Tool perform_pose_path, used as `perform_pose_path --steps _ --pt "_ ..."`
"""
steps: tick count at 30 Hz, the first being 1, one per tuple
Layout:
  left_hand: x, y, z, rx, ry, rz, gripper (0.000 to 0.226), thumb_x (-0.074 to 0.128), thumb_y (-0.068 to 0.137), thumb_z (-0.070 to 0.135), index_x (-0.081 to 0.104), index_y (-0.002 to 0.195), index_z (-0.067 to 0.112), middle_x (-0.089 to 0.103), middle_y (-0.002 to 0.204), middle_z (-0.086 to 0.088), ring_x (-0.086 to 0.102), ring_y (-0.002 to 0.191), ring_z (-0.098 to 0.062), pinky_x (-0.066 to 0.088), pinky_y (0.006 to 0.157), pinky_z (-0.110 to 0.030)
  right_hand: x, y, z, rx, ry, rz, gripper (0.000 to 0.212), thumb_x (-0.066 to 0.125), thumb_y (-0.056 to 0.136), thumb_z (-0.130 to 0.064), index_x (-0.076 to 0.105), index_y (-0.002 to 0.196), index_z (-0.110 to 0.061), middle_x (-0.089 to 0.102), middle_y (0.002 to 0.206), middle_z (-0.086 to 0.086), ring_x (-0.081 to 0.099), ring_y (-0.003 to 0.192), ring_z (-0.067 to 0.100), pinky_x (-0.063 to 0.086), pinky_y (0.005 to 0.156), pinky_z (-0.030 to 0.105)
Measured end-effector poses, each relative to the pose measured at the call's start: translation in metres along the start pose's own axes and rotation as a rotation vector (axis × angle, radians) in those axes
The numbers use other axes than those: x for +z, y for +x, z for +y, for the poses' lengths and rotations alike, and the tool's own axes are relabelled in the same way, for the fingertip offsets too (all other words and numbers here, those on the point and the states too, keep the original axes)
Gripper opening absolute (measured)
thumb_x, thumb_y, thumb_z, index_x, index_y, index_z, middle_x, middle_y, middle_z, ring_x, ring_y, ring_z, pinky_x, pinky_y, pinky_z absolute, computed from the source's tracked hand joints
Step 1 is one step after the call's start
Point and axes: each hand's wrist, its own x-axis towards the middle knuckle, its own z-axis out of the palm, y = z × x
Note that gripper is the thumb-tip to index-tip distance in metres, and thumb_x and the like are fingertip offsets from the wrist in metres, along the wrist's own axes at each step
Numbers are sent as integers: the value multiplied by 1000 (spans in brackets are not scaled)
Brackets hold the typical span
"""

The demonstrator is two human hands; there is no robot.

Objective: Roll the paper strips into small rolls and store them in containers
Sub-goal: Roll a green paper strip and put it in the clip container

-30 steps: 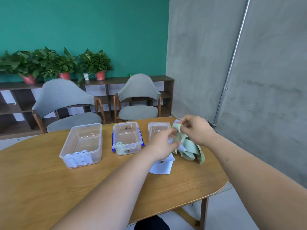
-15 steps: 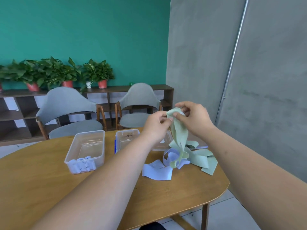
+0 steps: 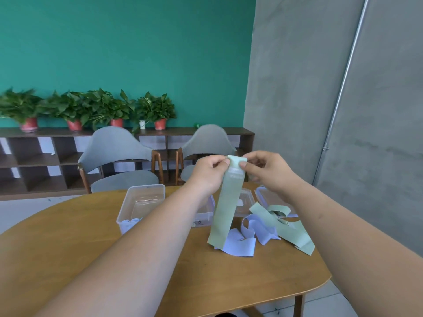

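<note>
Now two hands (image 3: 207,173) (image 3: 269,172) pinch one green strip (image 3: 226,207).

Teal wall (image 3: 128,42) fills the back of the room, flat and evenly lit. Over on the right a grey concrete wall (image 3: 297,88) takes over, and a thin metal pipe (image 3: 343,83) runs up it at a slant. Along the teal wall sits a low dark wooden shelf unit (image 3: 45,133) with open cubbies, and a row of leafy potted plants (image 3: 91,108) lines its top, most in red pots, one in a small white pot. Two grey chairs with wooden frames, the left chair (image 3: 116,145) and the right chair (image 3: 207,138), stand at the far side of a rounded wooden table (image 3: 45,243). Pale floor (image 3: 27,209) shows at the left. The light is soft and even.
</note>
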Motion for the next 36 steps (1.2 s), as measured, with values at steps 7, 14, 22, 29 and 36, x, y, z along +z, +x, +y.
perform_pose_path --steps 7,14,22,29,36 --pt "-48 -10 -5 -50 -68 102 12 69 98 36 80 98 31 80 99 10 76 97 -19 61 94 -50 40 3 -19 -22 -6 -24 11 76 95 -20 72 102 -12 79 84 4 75 77 17 64 83 43" --pt "-97 -33 -9 -34 -65 156 6 72 99 30 77 101 27 80 102 2 77 95 -19 63 91 -48 88 6 -36 -44 50 -63 10 77 94 -19 73 102 -14 79 86 6 76 77 23 64 84 49" --pt "-148 -64 -17 -26 18 287 6 74 95 18 78 100 20 77 92 1 75 87 -18 64 83 -45 152 0 -67 -88 208 -94 21 68 93 0 70 111 -10 74 78 14 72 70 25 66 77 47" --pt "-200 -96 -16 11 17 239 19 70 100 24 80 116 21 80 106 5 75 105 -14 63 89 -36 213 -9 -90 -146 337 -220 19 71 99 -22 74 114 -10 79 90 13 78 87 29 64 84 40" --pt "-249 -120 -24 -9 9 323 18 66 103 17 79 115 14 81 108 0 76 105 -22 59 99 -46 255 -10 -95 -262 202 -199 25 78 92 -25 75 116 -27 77 85 -3 66 70 11 57 76 31"
